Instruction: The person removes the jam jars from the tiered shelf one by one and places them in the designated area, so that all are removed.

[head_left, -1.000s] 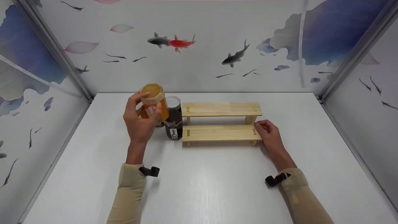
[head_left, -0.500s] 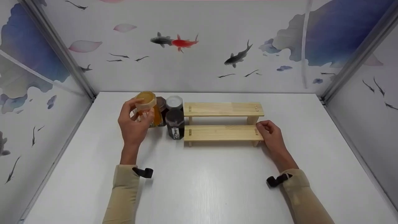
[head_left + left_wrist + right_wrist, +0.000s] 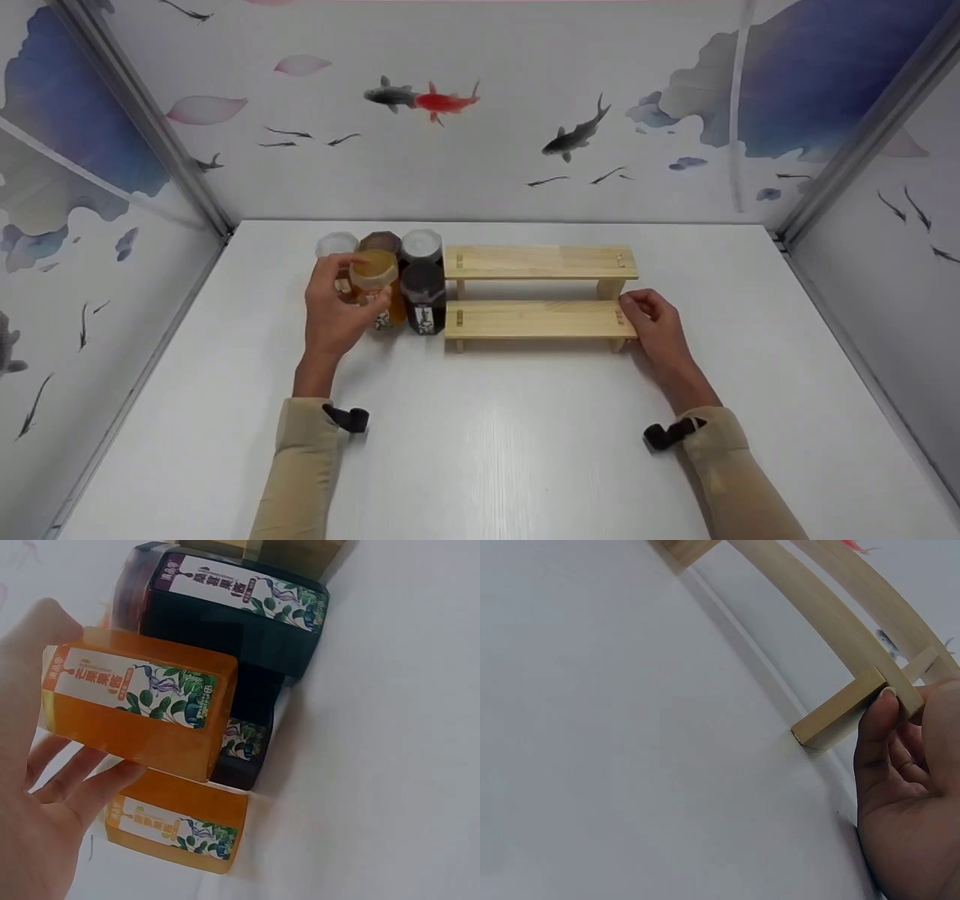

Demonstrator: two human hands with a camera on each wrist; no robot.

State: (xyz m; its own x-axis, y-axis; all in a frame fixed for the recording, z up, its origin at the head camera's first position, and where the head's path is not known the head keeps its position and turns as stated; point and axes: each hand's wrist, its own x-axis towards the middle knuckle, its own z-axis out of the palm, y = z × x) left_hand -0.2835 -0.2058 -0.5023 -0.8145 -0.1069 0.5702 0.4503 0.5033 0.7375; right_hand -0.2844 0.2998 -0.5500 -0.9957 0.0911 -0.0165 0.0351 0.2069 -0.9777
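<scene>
My left hand (image 3: 334,311) grips an orange jam jar (image 3: 376,277) with a pale lid, thumb on one side and fingers on the other. In the left wrist view the jar's label (image 3: 135,686) faces the camera; I cannot tell if its base touches the table. Just right of it stands a dark jam jar (image 3: 424,296). On the right, my right hand (image 3: 660,326) pinches the right end of the lower board of a two-tier wooden rack (image 3: 540,321). In the right wrist view the thumb (image 3: 877,720) presses by the rack's leg (image 3: 840,709).
Behind the held jar, a brown-lidded jar (image 3: 381,241) and a white-lidded dark jar (image 3: 421,244) stand close together. A yellow-orange jar (image 3: 176,821) with a whitish lid is at the back left. Printed panels (image 3: 495,45) wall the white table (image 3: 487,450).
My left hand first carried the orange jar left, then brought it down and forward to a spot beside the dark jar, uncovering the back-left jars. My right hand stays on the rack.
</scene>
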